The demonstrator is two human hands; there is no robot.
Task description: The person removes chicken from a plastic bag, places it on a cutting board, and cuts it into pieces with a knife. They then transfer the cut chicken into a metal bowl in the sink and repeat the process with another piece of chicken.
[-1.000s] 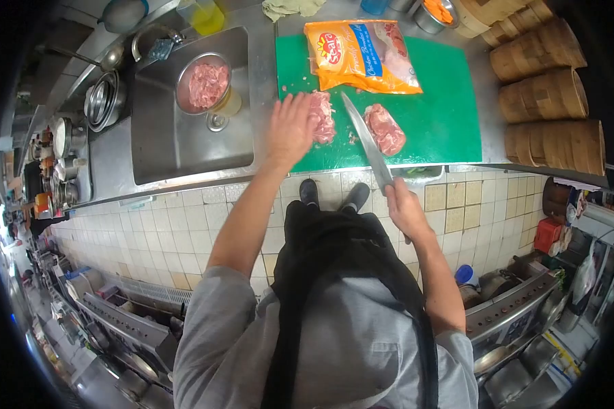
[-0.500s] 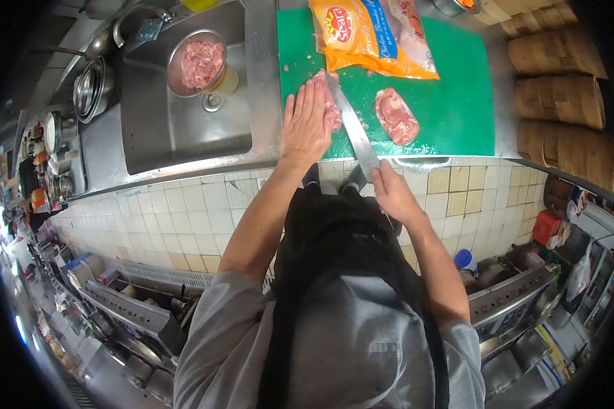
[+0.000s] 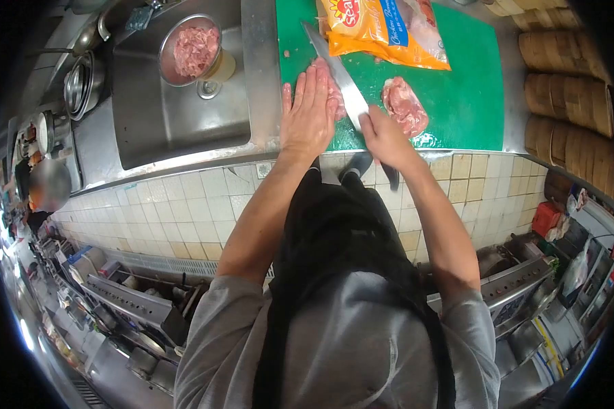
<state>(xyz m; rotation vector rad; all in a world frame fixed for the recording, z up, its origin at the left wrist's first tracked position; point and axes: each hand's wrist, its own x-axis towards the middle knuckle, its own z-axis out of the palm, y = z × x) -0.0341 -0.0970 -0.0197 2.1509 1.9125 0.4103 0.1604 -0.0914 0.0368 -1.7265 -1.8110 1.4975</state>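
My left hand lies flat, fingers together, pressing a piece of raw chicken onto the green cutting board. My right hand grips the handle of a long knife, whose blade runs along the right side of that piece, tip pointing away from me. A second raw chicken piece rests on the board to the right of the knife. An orange chicken bag sits at the board's far edge.
A steel sink to the left holds a metal bowl of raw meat. Stacked bamboo steamer baskets stand to the right of the board. Pots and pans line the far left counter. Below is a tiled floor.
My right hand has pushed the knife forward along the chicken, the blade tip now farther up the board. My left hand stays pressed on the meat.
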